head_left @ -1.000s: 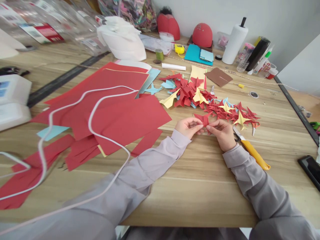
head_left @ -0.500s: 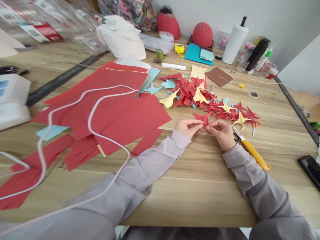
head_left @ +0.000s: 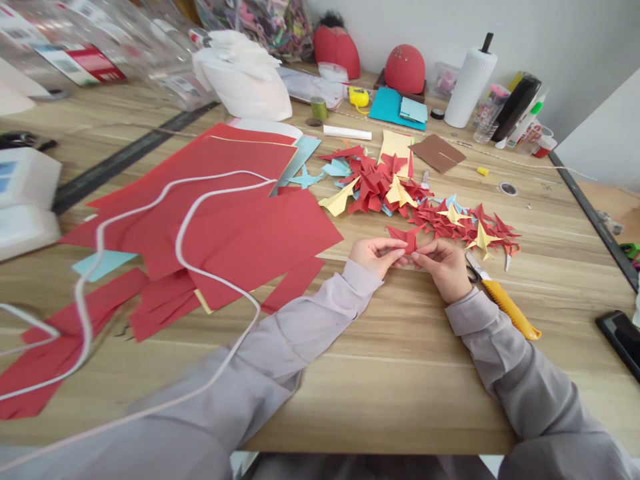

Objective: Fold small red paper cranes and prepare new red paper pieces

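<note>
A small folded red paper piece [head_left: 407,237] is pinched between my two hands, its pointed tips showing above the fingers. My left hand [head_left: 377,255] grips its left side with thumb and fingers. On the right side, my right hand [head_left: 444,265] holds it the same way. Just behind lies a pile of folded red paper shapes [head_left: 373,187], with some yellow and light blue ones among them. The pile stretches right to a yellow paper star [head_left: 483,239]. Beside my right wrist rests a cutter with a yellow handle [head_left: 510,310], partly over black-handled scissors.
Large red paper sheets [head_left: 260,240] cover the left of the wooden table [head_left: 390,400], with a white cord [head_left: 183,233] across them. A black phone [head_left: 620,340] lies at the right edge. Behind are a yellow tape measure [head_left: 359,98], blue paper [head_left: 387,107] and a white bottle [head_left: 470,87].
</note>
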`<state>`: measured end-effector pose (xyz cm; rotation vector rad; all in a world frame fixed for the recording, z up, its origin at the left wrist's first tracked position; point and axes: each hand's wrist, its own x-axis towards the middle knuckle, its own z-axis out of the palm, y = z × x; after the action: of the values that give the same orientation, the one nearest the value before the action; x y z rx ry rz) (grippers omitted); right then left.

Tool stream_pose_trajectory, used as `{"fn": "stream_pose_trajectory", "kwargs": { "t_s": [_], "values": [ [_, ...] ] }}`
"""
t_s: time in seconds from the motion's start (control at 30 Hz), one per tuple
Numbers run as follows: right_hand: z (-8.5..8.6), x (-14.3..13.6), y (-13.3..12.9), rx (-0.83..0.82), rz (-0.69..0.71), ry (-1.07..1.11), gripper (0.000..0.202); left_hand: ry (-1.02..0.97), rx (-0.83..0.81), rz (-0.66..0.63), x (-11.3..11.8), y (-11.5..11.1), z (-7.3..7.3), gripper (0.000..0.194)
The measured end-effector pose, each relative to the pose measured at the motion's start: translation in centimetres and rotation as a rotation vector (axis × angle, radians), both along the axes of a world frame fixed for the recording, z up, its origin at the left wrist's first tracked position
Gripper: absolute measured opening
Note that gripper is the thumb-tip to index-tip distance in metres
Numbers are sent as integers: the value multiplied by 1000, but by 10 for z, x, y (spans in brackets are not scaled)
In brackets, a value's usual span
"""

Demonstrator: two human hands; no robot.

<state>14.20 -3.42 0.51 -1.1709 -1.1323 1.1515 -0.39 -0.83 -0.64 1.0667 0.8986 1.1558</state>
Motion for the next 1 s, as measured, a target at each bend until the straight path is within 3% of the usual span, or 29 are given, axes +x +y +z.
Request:
{"fn": "stream_pose_trajectory", "kwargs": {
  "t_s": [0.43,0.77,1.0],
  "values": [
    [2,0,-1,-5,1,-12,27,11,-29,-24,0,1,1,24],
    [1,0,0,-1,-18,-14,26,-45,-72,-62,-4,-4,11,27],
    [3,-2,-1,19,10,-20,26,22,30,-9,-2,-5,8,33]
  ]
}}
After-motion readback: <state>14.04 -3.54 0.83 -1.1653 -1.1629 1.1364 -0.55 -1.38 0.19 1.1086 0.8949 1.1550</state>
